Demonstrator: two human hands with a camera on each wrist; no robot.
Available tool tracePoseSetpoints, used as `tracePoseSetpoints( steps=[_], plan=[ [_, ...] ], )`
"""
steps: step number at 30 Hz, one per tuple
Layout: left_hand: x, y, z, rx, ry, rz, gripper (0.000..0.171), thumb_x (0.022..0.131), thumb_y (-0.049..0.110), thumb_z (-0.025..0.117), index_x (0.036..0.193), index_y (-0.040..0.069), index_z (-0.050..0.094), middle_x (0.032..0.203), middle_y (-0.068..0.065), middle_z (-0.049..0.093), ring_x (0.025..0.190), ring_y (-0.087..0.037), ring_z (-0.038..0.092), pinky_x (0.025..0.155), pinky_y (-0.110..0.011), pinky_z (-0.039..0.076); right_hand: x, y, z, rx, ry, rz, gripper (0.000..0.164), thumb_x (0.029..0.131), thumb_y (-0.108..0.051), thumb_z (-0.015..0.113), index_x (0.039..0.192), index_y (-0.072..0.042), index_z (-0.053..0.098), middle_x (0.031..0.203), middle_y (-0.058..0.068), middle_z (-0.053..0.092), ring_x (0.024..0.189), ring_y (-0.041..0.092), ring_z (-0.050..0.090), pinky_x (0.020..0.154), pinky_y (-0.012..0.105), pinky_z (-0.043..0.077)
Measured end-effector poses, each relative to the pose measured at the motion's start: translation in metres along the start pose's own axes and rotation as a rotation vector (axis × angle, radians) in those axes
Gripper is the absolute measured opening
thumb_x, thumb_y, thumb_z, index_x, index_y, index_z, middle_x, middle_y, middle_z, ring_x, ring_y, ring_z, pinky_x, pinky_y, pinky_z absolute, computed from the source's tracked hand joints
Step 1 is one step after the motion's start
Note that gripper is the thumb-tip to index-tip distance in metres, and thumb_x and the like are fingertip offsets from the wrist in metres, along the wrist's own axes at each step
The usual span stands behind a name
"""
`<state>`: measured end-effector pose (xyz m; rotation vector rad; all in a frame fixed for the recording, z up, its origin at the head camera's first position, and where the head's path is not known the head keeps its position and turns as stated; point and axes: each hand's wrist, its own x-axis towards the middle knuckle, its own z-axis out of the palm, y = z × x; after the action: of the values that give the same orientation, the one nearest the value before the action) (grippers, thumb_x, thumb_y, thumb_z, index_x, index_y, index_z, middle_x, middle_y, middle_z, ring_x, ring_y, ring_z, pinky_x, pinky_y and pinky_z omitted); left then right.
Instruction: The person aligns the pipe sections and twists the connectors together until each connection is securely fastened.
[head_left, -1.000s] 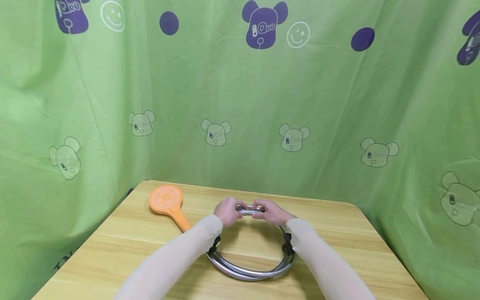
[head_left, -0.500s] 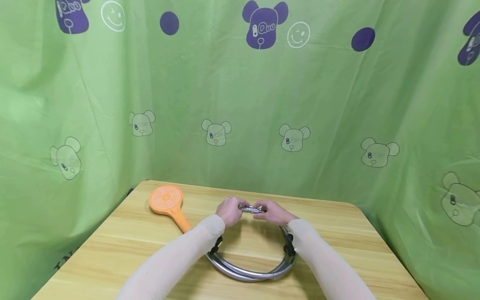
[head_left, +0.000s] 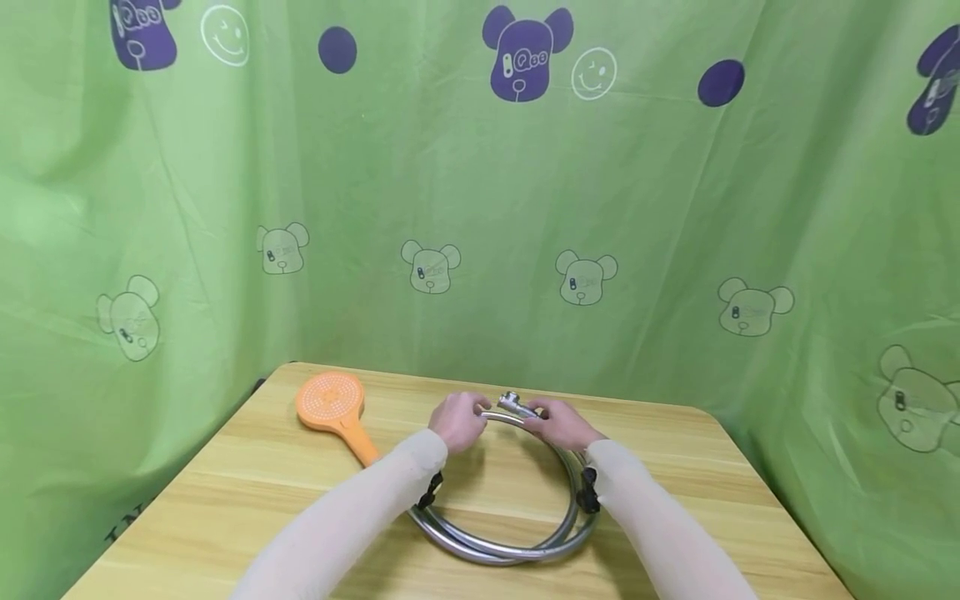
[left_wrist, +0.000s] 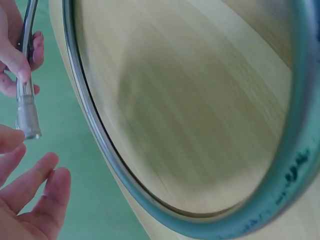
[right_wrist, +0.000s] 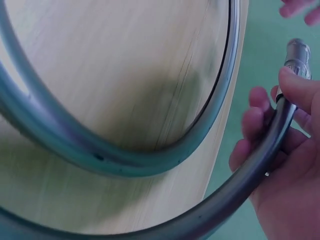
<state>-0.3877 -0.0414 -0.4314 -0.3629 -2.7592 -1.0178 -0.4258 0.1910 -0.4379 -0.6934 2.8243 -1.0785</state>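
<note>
A silver shower hose (head_left: pixel 487 552) lies coiled on the wooden table, and its metal end fitting (head_left: pixel 513 403) is raised near the far side. My right hand (head_left: pixel 564 427) grips the hose just behind that fitting; in the right wrist view the thumb (right_wrist: pixel 299 90) presses on it with fingers curled beneath. My left hand (head_left: pixel 456 422) hovers beside the fitting, and in the left wrist view its fingers (left_wrist: pixel 55 195) are spread loosely, holding nothing. At the left, an orange shower head (head_left: pixel 332 400) lies face up, its handle end hidden behind the left forearm.
The wooden table (head_left: pixel 675 483) has its far edge close to a green curtain (head_left: pixel 480 333) printed with bear heads. That curtain also hangs on the left and right sides. Dark straps (head_left: pixel 588 490) sit at both wrists.
The hose fitting, earlier between both hands, has come away from my left hand. My right hand has shifted slightly right with it, and the fitting now points up and left.
</note>
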Motion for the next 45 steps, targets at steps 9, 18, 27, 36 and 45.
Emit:
tracePoseSetpoints(
  steps=[9, 18, 27, 36, 45],
  plan=[
    [-0.003, -0.011, -0.007, -0.01, -0.01, -0.016, 0.027, 0.089, 0.014, 0.068, 0.116, 0.013, 0.073, 0.104, -0.006, 0.074, 0.081, -0.014, 0.063, 0.07, -0.032, 0.051, -0.004, 0.003, -0.006, -0.119, 0.13, 0.092, 0.02, 0.093, -0.017, 0.069, 0.11, -0.006, 0.071, 0.089, 0.005, 0.067, 0.076, 0.018, 0.055, 0.067, 0.031, 0.045],
    [-0.006, -0.019, -0.013, -0.009, -0.033, -0.022, 0.028, 0.09, 0.018, 0.069, 0.116, 0.012, 0.073, 0.1, -0.006, 0.074, 0.072, -0.013, 0.06, 0.062, -0.03, 0.048, -0.009, 0.013, -0.011, -0.176, 0.157, 0.186, 0.02, 0.092, -0.02, 0.07, 0.108, -0.008, 0.072, 0.079, 0.004, 0.062, 0.065, 0.017, 0.05, 0.056, 0.029, 0.041],
    [-0.006, -0.022, -0.026, 0.023, -0.034, -0.025, 0.03, 0.092, 0.02, 0.068, 0.121, 0.012, 0.071, 0.102, -0.007, 0.073, 0.071, -0.014, 0.06, 0.061, -0.031, 0.049, -0.015, 0.018, -0.02, -0.196, 0.198, 0.226, 0.031, 0.09, -0.022, 0.07, 0.115, -0.003, 0.07, 0.08, 0.006, 0.063, 0.063, 0.018, 0.049, 0.054, 0.03, 0.04],
    [-0.011, -0.029, -0.024, 0.035, -0.04, -0.026, 0.03, 0.09, 0.018, 0.069, 0.119, 0.01, 0.071, 0.1, -0.007, 0.072, 0.069, -0.014, 0.058, 0.059, -0.03, 0.049, -0.025, 0.029, -0.018, -0.225, 0.191, 0.286, 0.037, 0.091, -0.024, 0.071, 0.118, 0.001, 0.069, 0.095, 0.012, 0.068, 0.073, 0.021, 0.056, 0.061, 0.031, 0.042],
    [-0.01, -0.032, -0.025, 0.055, -0.04, -0.029, 0.03, 0.089, 0.019, 0.068, 0.117, 0.01, 0.072, 0.095, -0.004, 0.07, 0.069, -0.014, 0.057, 0.06, -0.03, 0.047, -0.029, 0.037, -0.017, -0.236, 0.179, 0.333, 0.036, 0.093, -0.025, 0.068, 0.119, 0.001, 0.069, 0.093, 0.011, 0.067, 0.075, 0.022, 0.056, 0.06, 0.03, 0.043]
  ],
)
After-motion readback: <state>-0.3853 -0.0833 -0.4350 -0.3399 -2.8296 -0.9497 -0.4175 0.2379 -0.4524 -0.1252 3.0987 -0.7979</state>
